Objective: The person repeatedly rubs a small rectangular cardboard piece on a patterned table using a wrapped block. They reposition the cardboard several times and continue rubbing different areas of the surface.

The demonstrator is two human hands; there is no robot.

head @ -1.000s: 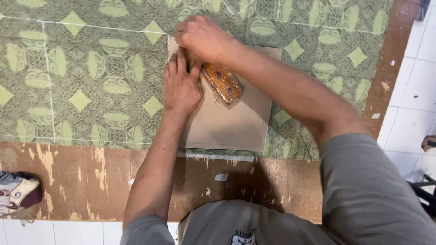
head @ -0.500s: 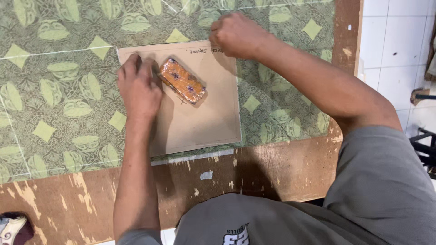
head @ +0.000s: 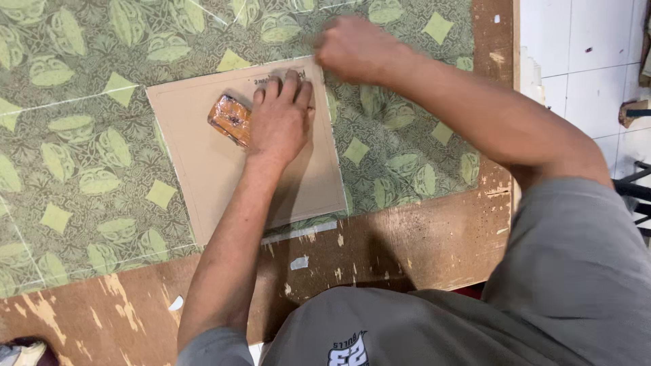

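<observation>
Since half a second ago my left hand has slid rightward across the card, from left of the orange block to its right side, and now covers that end of it; my right hand has stayed up by the card's top right corner. Left hand: flat, fingers spread and pointing away from me, palm pressing on the brown cardboard template, holding nothing. Right hand: closed in a loose fist at the template's top right corner, blurred; I cannot tell what it pinches, if anything. Orange block: lies tilted on the upper middle of the template, its right end under my left hand. Template: lies square on the green patterned fabric, near the fabric's front edge. Fabric: spread on the worn wooden board, with pale lines drawn across it. White tiled floor to the right. Judgement: I am pinning the template down while the right hand works along its edge, probably marking the outline; the corner is the stage reached. Next move calls for steady downward pressure from the left so the card does not creep, and the right hand following the edge closely. Count: one template, one orange block, one fabric sheet, one board, two hands.
</observation>
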